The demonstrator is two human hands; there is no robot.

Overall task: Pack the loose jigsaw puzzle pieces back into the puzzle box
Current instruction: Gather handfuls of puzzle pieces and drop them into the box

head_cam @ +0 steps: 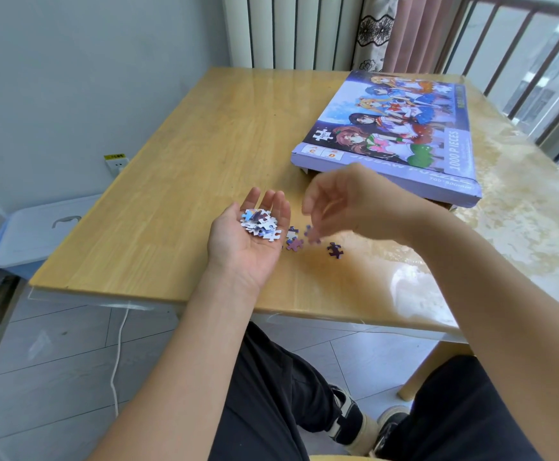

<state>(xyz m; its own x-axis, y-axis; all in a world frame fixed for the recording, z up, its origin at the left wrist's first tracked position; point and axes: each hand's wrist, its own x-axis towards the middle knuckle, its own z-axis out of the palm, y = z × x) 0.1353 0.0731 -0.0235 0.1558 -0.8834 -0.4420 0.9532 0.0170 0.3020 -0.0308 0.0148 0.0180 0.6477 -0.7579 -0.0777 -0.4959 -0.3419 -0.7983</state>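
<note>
My left hand [248, 237] lies palm up over the wooden table [171, 181] and cups a small heap of jigsaw pieces [259, 224]. Just to its right, my right hand [341, 201] hovers with fingers pointing down, blurred, pinching a purple piece [308, 231] just above the table. A few loose purple pieces [294, 242] lie under it, and one more dark piece [334, 250] lies a little further right. The purple puzzle box [394, 128] with a cartoon picture lies closed, lid on, at the far right of the table, behind my right hand.
A blue storage bin with a white lid [35, 227] stands on the floor left of the table. A radiator [291, 31], a curtain and a window railing are behind the table. A white cable [118, 357] hangs down near the table's front edge. My knees are under it.
</note>
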